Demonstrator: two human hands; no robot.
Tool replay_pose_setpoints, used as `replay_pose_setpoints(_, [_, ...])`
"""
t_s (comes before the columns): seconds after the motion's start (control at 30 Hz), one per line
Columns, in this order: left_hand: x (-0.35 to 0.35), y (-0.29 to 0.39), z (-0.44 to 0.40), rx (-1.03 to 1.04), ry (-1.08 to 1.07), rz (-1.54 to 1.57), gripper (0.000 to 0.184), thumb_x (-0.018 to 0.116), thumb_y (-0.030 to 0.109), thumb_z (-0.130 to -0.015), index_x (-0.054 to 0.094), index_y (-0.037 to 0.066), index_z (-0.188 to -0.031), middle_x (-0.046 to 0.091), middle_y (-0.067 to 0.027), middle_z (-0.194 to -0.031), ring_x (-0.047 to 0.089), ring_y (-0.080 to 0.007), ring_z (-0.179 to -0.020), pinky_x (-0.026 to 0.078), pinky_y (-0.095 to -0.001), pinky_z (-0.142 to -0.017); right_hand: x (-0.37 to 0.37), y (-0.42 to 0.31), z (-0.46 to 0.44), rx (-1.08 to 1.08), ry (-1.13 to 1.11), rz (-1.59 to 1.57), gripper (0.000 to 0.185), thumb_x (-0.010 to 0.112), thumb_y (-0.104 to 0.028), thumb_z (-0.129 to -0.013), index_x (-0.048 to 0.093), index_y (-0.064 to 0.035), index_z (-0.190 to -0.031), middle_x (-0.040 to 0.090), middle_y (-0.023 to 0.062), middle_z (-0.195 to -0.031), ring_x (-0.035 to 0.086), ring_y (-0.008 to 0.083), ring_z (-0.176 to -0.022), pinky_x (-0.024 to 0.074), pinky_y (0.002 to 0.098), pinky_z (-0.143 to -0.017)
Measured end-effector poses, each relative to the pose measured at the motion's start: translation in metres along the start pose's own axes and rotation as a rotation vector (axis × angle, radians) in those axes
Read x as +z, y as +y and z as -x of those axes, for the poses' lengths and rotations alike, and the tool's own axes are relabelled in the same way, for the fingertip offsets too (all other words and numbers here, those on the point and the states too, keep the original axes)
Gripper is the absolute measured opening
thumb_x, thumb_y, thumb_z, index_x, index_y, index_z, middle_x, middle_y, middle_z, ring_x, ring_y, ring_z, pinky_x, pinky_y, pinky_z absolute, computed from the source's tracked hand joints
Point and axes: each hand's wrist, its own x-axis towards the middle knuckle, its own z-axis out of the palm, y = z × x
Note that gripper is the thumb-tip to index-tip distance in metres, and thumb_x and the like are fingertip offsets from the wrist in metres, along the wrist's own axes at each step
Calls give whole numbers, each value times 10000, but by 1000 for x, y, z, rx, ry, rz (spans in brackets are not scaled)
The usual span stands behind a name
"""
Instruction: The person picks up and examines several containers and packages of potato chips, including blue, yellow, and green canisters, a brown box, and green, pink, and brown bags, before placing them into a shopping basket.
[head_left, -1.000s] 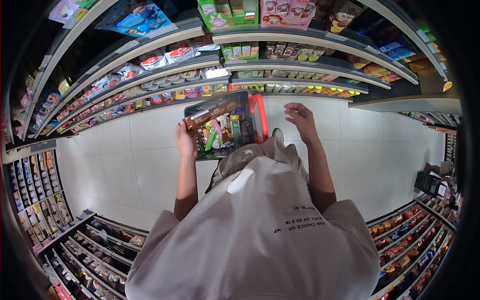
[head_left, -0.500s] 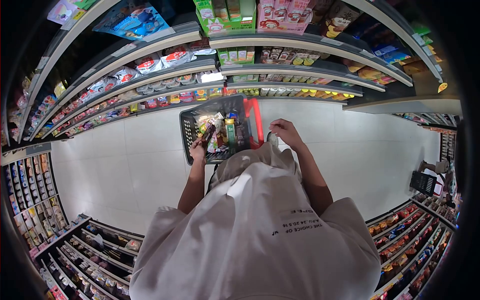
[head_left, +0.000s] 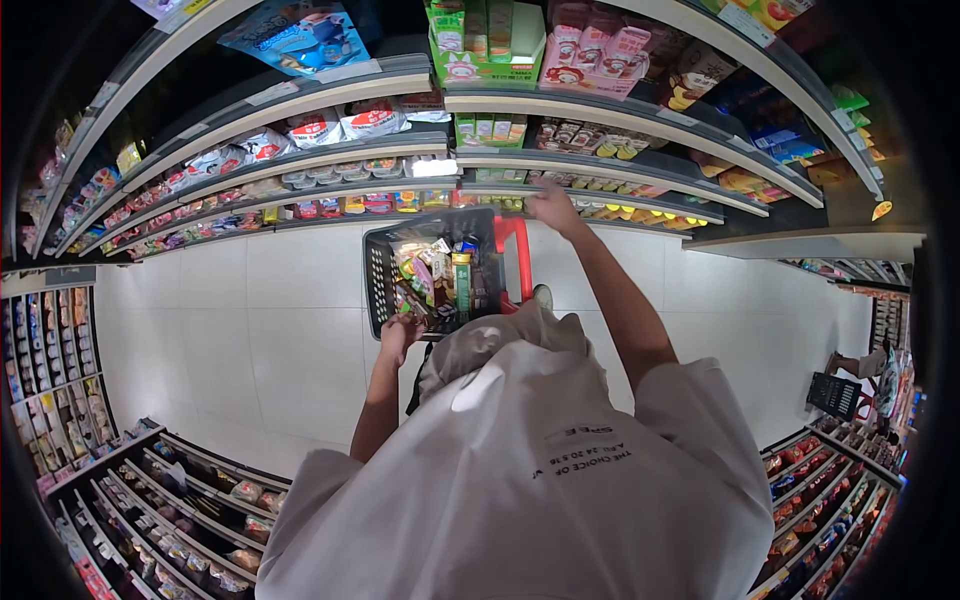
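A dark shopping basket [head_left: 378, 290] with a red handle [head_left: 522, 262] holds several snacks, among them a green tube [head_left: 461, 285] with a yellow cap and a pink-and-green packet [head_left: 422, 276]. My left hand [head_left: 401, 334] is at the basket's near left corner, its fingers bent beside a brown package [head_left: 410, 304]; whether it still grips the package is unclear. My right hand [head_left: 552, 207] is stretched out past the handle, in front of the lower shelves of small packs. It is smeared by motion, and its fingers cannot be made out.
Curved shelves [head_left: 590, 103] of snacks stand ahead, with a green display box [head_left: 487, 68] and a pink one [head_left: 593, 75]. More racks [head_left: 190, 500] are behind on both sides. Another black basket [head_left: 834, 396] is at the far right, near what looks like a person.
The brown package in my left hand has gone down into the basket. My right hand has moved forward from beside my body to the shelves.
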Motion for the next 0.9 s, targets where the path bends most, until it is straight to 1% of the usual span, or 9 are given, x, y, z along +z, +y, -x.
replay_pose_setpoints(0.1, [-6, -2, 18, -3, -33, 7, 217, 478, 134, -929, 551, 22, -1099, 644, -85, -949, 637, -196, -843, 516, -295, -704, -5, -62, -30, -87, 24, 91, 876, 650, -108, -748, 123, -40, -1444, 629, 215, -915, 623, 331, -840, 485, 392, -773])
replay_pose_setpoints(0.13, [-4, 0, 26, 13, -34, 15, 217, 481, 144, -934, 551, 26, -1103, 646, -82, -947, 638, -194, -834, 516, -299, -716, -2, -73, -41, -94, 22, 92, 876, 650, -108, -748, 123, -40, -1444, 629, 215, -915, 623, 331, -840, 485, 392, -773])
replay_pose_setpoints(0.23, [0, -1, 35, 43, -22, 53, 212, 493, 163, -942, 552, 39, -1104, 650, -77, -941, 639, -190, -818, 518, -301, -725, 1, -100, -70, -171, 108, 374, 945, 659, -125, -728, 59, -87, -1458, 510, 333, -1158, 510, 459, -1093, 416, 449, -941])
replay_pose_setpoints(0.33, [5, 0, 37, 86, 0, 43, 236, 452, 208, -963, 538, 43, -1109, 652, -101, -993, 640, -207, -852, 515, -340, -770, 1, -110, -88, 4, 48, 411, 942, 624, -124, -735, 14, -120, -1453, 227, 376, -1370, 330, 485, -1256, 335, 437, -1050])
replay_pose_setpoints(0.43, [4, 2, 40, 126, 1, 68, 234, 453, 198, -959, 539, 38, -1107, 652, -101, -985, 643, -208, -845, 518, -335, -758, 1, -103, -107, 105, 7, 512, 907, 617, -118, -735, 55, -117, -1446, 223, 380, -1372, 335, 479, -1263, 338, 439, -1050])
replay_pose_setpoints(0.47, [3, 4, 41, 129, 7, 77, 234, 453, 198, -959, 539, 38, -1107, 652, -101, -985, 643, -208, -845, 518, -335, -758, 4, -98, -107, 71, 78, 561, 800, 585, -113, -773, 143, -124, -1440, 216, 335, -1390, 402, 489, -1214, 390, 462, -1010])
replay_pose_setpoints(0.6, [-5, 6, 41, 130, 64, 68, 229, 451, 184, -953, 536, 30, -1099, 649, -113, -979, 642, -213, -836, 524, -336, -766, -3, -114, -85, -21, 189, 578, 648, 597, -134, -791, 298, -68, -1362, 267, 333, -1368, 499, 474, -1111, 448, 482, -929])
replay_pose_setpoints(0.83, [-9, 12, 35, 132, 52, 16, 228, 437, 189, -950, 531, 45, -1099, 648, -114, -988, 638, -213, -835, 520, -347, -793, -11, -88, -117, 26, -16, 606, 733, 632, -153, -778, 235, -73, -1389, 283, 344, -1366, 439, 498, -1167, 426, 482, -972])
replay_pose_setpoints(0.9, [-10, 15, 31, 133, 30, -2, 226, 434, 192, -951, 530, 56, -1104, 649, -111, -995, 637, -213, -837, 518, -351, -800, -8, -75, -112, -128, 53, 423, 719, 630, -206, -807, 239, -128, -1404, 271, 348, -1373, 440, 491, -1172, 426, 494, -964])
